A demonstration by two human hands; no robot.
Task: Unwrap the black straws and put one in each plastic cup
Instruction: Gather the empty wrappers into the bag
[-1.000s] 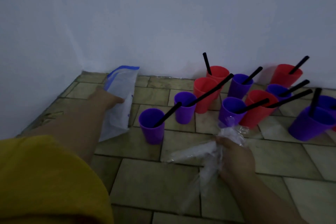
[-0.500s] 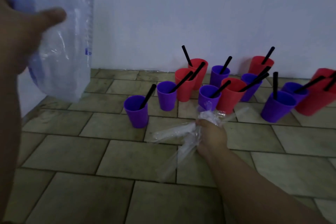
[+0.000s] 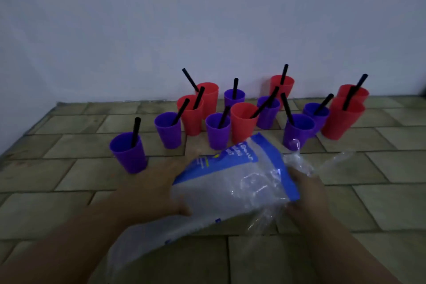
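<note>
Several purple and red plastic cups stand on the tiled floor by the white wall, each with a black straw in it; the nearest purple cup (image 3: 128, 151) is at the left, a red cup (image 3: 243, 121) in the middle. My left hand (image 3: 152, 188) grips a clear plastic bag with a blue band (image 3: 230, 187) from its left side. My right hand (image 3: 307, 193) holds a bunch of crumpled clear straw wrappers (image 3: 299, 163) against the bag's right edge. The bag covers part of both hands.
The white wall (image 3: 207, 18) runs right behind the cups. Tiled floor (image 3: 380, 191) stretches to the right and in front. A red cup (image 3: 342, 117) stands at the right end of the group.
My left hand has brought the bag down from high at the left to the middle, meeting my right hand with the wrappers. The view has shifted to centre on the cups.
</note>
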